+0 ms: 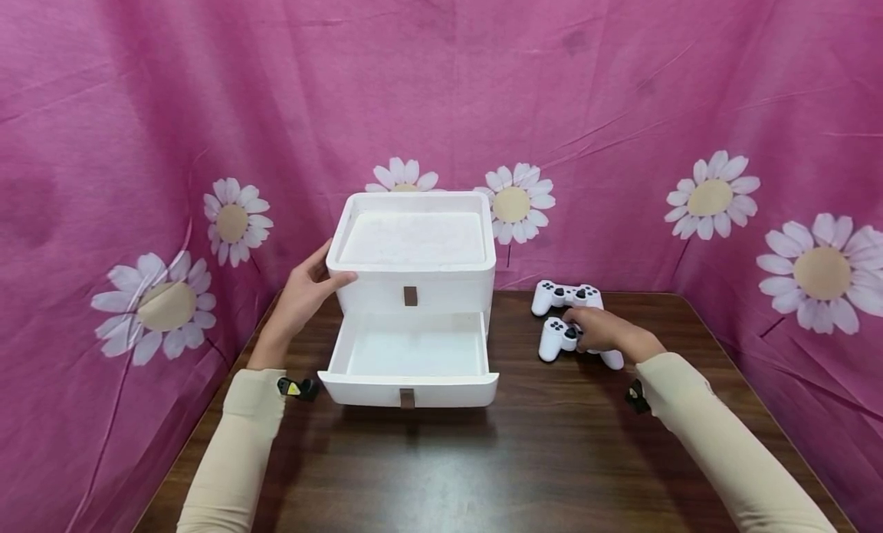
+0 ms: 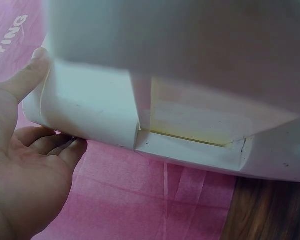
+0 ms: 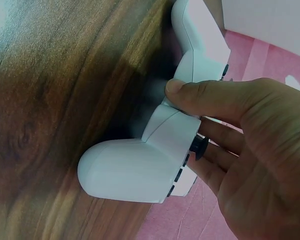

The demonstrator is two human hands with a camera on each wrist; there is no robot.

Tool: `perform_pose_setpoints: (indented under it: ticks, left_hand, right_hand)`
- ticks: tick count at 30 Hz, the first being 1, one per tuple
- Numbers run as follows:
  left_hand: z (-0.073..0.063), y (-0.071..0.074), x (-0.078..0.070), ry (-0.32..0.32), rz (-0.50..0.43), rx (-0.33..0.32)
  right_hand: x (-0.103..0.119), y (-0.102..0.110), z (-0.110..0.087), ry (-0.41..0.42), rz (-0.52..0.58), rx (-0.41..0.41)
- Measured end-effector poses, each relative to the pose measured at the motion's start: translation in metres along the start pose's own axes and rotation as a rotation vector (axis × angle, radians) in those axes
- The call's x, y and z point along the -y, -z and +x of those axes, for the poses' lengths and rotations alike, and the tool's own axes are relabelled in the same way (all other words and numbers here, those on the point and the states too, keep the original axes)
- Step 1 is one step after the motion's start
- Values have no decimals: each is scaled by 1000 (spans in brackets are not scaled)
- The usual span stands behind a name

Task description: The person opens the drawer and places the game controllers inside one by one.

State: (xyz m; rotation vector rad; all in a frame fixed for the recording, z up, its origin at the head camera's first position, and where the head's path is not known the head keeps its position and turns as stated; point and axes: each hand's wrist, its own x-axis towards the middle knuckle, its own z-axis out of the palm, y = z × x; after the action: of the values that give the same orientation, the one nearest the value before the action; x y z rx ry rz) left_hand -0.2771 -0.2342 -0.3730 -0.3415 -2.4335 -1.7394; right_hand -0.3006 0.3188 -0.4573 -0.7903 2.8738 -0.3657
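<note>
A white two-drawer storage box stands on the table, its lower drawer pulled out with nothing visible inside. My left hand grips the box's upper left corner, thumb on the front and fingers around the side; the left wrist view shows thumb and fingers spread across that edge. To the right of the box, my right hand holds the nearer white game controller by its middle. In the right wrist view, the thumb presses the controller's near edge and the other fingers reach over its stick side.
A second white game controller lies just behind the held one. The brown wooden table reaches back to a pink cloth with daisies, which hangs behind and on both sides. A shallow rimmed tray forms the box's top.
</note>
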Motion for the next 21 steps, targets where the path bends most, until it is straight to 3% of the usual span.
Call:
perform_pose_setpoints:
  ticks: [10, 21]
  left_hand:
    - [1, 1, -1, 7, 4, -2]
    - [-1, 0, -2, 9, 23, -8]
  right_hand:
    - [-1, 3, -3, -59, -26, 61]
    - [-6, 4, -2, -43, -33, 66]
